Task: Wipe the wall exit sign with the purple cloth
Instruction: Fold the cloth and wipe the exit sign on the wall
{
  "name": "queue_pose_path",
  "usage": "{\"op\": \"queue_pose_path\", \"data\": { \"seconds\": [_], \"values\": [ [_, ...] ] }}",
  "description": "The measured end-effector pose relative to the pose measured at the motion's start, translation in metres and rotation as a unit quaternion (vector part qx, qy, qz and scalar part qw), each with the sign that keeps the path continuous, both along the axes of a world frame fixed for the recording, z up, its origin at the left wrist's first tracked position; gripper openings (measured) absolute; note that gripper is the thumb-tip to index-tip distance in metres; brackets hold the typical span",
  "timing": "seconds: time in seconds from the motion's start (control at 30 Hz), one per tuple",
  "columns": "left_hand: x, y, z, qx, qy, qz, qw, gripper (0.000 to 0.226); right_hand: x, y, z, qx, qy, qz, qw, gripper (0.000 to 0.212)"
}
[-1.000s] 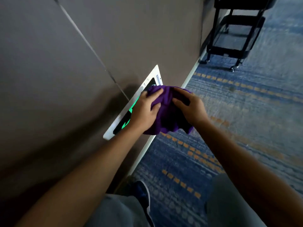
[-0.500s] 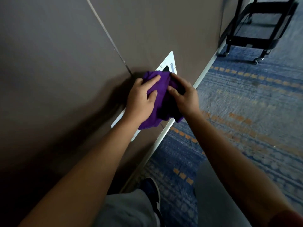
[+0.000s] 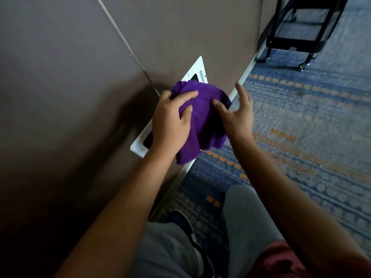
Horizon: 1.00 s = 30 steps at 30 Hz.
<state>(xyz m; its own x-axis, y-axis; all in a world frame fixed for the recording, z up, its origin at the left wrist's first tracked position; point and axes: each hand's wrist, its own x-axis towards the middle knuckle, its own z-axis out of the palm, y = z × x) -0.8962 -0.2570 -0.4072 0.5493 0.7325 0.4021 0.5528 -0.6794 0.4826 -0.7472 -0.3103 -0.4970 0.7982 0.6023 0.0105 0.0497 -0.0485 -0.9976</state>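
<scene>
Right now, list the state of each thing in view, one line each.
purple cloth: bunched, pressed over the middle of the sign.
exit sign: on the wall, mostly covered, both ends showing.
left hand: closed on the cloth.
right hand: open, fingers spread, thumb touching the cloth.
black cart: standing on the carpet by the wall.
</scene>
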Motion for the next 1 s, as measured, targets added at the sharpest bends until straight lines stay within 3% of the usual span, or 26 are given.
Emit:
{"op": "queue_pose_path", "data": {
  "seconds": [0.07,0.13,0.27,0.37,0.47,0.6,0.73,0.8,0.87,0.93,1.0],
  "values": [
    [-0.004,-0.009,-0.008,0.013,0.011,0.022,1.000,0.036,-0.011,-0.011,-0.001,-0.006,0.066,-0.020,0.998,0.078],
    [-0.008,-0.019,-0.016,0.022,0.045,0.027,0.998,0.035,-0.031,-0.020,0.000,0.015,0.204,0.016,0.979,0.073],
    [-0.002,-0.022,-0.020,-0.056,0.062,-0.005,0.996,0.044,-0.062,-0.008,0.014,0.118,0.459,0.090,0.876,0.069],
    [0.002,-0.031,-0.017,-0.168,0.004,-0.046,0.985,0.062,-0.065,0.014,0.013,0.228,0.524,0.123,0.812,0.066],
    [-0.001,-0.033,-0.017,-0.139,-0.027,-0.052,0.989,0.065,-0.064,0.025,0.006,0.237,0.535,0.084,0.807,0.077],
    [0.001,-0.028,-0.033,-0.170,-0.035,-0.040,0.984,0.066,-0.062,0.028,0.004,0.232,0.535,0.092,0.808,0.054],
    [0.004,-0.017,-0.033,-0.259,-0.043,-0.047,0.964,0.080,-0.049,0.032,0.005,0.142,0.463,-0.043,0.874,0.028],
    [0.007,-0.007,-0.016,-0.183,-0.013,-0.060,0.981,0.082,-0.035,0.038,0.006,0.117,0.442,-0.073,0.886,0.029],
    [0.010,0.014,0.013,0.002,0.055,-0.062,0.997,0.073,-0.018,0.049,0.007,0.123,0.422,-0.082,0.895,0.034],
    [0.015,0.042,0.051,0.225,0.143,-0.082,0.960,0.058,-0.002,0.063,0.009,0.123,0.367,-0.099,0.917,0.041],
    [0.023,0.078,0.083,0.373,0.254,-0.087,0.888,0.054,0.010,0.079,0.014,0.116,0.305,-0.109,0.939,0.048]
  ]
}}
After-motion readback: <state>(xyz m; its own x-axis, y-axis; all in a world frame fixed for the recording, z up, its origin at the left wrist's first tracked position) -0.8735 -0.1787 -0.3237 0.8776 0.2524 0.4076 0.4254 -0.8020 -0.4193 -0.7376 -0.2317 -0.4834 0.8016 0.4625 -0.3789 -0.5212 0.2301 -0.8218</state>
